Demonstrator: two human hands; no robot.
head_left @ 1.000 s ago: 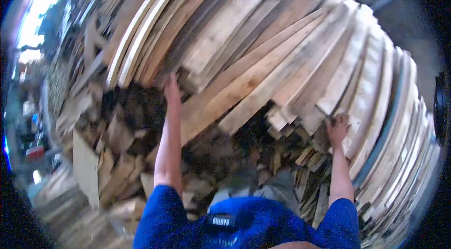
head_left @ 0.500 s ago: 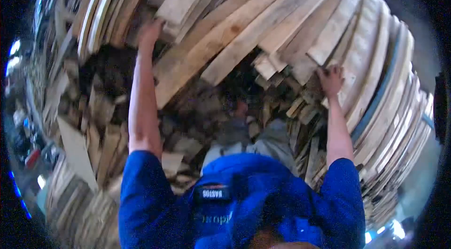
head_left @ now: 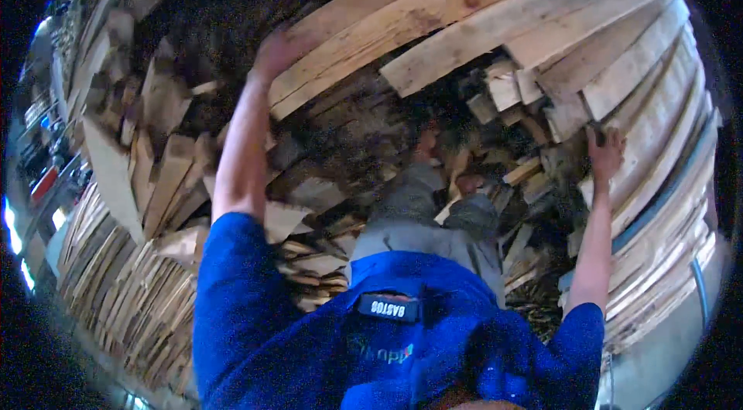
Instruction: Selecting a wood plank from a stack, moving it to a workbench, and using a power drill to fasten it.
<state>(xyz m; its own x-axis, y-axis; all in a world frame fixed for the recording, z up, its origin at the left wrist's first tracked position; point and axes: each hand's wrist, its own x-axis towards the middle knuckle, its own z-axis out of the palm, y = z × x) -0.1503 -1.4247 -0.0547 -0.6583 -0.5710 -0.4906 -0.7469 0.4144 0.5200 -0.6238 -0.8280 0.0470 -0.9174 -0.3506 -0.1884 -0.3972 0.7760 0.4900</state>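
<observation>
Slanting up rightward, knotted plank (head_left: 422,21)

Left fingers (head_left: 280,50) touch a knotted plank (head_left: 433,13), right fingers (head_left: 614,140) spread by boards (head_left: 648,148)

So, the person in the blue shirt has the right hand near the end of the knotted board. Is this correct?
Not the right hand: the head view shows the left hand near the end of the knotted board. The shirt is blue.
</observation>
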